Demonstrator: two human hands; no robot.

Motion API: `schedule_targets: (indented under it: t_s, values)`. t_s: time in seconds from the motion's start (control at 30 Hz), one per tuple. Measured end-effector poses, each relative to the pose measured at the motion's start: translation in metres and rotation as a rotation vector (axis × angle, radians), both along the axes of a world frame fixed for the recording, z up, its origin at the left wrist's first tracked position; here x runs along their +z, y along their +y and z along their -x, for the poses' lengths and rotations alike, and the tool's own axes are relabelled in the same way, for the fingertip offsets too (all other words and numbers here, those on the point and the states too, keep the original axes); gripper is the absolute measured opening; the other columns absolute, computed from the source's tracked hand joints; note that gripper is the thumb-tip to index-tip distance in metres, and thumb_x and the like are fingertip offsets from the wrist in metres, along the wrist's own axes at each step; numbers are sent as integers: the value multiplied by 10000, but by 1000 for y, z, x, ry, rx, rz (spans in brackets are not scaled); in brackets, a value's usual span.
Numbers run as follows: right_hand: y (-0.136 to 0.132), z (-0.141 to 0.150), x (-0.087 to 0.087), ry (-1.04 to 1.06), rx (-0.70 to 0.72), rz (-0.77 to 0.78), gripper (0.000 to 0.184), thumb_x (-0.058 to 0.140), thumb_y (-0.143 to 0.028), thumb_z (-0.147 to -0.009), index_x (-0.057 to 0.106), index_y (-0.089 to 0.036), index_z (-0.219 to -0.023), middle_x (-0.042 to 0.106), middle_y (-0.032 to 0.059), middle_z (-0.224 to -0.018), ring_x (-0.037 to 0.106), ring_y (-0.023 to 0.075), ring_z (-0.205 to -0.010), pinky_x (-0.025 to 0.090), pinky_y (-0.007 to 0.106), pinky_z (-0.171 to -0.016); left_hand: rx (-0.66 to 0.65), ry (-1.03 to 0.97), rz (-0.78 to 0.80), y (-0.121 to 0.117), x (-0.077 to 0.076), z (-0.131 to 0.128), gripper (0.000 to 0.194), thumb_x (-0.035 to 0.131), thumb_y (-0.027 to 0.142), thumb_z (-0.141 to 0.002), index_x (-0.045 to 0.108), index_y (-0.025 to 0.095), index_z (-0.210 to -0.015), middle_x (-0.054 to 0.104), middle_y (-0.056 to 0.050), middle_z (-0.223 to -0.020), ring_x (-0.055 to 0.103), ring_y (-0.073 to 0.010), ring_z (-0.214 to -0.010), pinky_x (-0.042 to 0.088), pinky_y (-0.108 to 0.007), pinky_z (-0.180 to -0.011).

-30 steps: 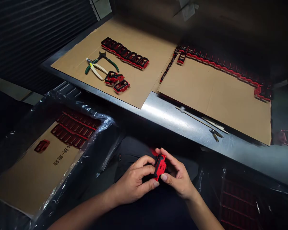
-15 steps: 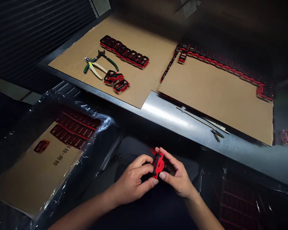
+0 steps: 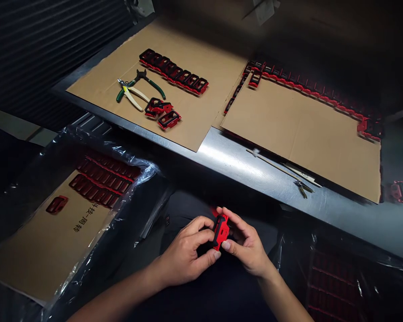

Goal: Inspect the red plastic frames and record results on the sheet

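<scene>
A small red and black plastic frame part (image 3: pixel 221 231) is held upright above my lap, between both hands. My left hand (image 3: pixel 191 246) grips its black side with bent fingers, the thumb at the lower end. From the other side, my right hand (image 3: pixel 246 246) holds it, fingers at the top and behind, thumb at the lower red edge. Both hands are closed on it; some fingertips are hidden behind it. On the table's left cardboard sheet (image 3: pixel 104 85) lie a row of similar parts (image 3: pixel 174 71) and a few loose ones (image 3: pixel 169 120).
Cutting pliers with pale and green handles (image 3: pixel 134 96) lie on the left sheet. More parts (image 3: pixel 309 89) line the right cardboard (image 3: pixel 298 138). A thin stick (image 3: pixel 272 162) and a small metal tool (image 3: pixel 302 188) lie at the table edge. A plastic-lined box (image 3: pixel 97 183) holds rows of parts.
The hands and the part stay almost in place. The whole view has shifted very slightly.
</scene>
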State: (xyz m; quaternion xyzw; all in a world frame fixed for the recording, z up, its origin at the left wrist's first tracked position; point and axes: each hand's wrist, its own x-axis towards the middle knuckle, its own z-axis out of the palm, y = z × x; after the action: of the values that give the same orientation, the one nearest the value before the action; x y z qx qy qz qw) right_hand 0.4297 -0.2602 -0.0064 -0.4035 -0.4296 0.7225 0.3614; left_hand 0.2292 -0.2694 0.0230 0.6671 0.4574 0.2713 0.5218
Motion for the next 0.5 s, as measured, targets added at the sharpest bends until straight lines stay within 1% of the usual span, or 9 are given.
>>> schedule_targets:
  t_s: [0.1,0.2,0.37,0.5]
  values:
    - [0,0,-2,11,-3,19,605,810,-352,-799,582,-407,-1357,590,56,-1432,669,246,-1114,579,386,-906,2,-14,-3,0,-1,0,126,609,247,-890,703,183,-942,607,-70,-1019,604,-194,-950,523,-312,-854]
    - [-1,1,-5,24,1,43,609,814,-345,-797,580,-409,-1356,605,52,-1416,674,232,-1107,571,369,-911,8,-16,-8,-1,-1,0,125,608,252,-890,703,178,-924,605,-66,-994,600,-187,-928,519,-307,-840]
    - [-2,1,-7,17,-6,41,621,814,-361,-793,579,-366,-1368,581,82,-1445,664,256,-1129,572,412,-925,20,9,-44,-2,0,1,123,614,216,-874,703,187,-954,607,-60,-1004,601,-182,-936,515,-301,-841]
    - [-3,2,-7,9,-10,36,614,818,-362,-785,591,-366,-1356,570,81,-1456,662,260,-1133,577,416,-922,24,16,-60,-2,1,1,107,620,203,-852,690,183,-931,603,-60,-1012,602,-183,-942,515,-301,-843]
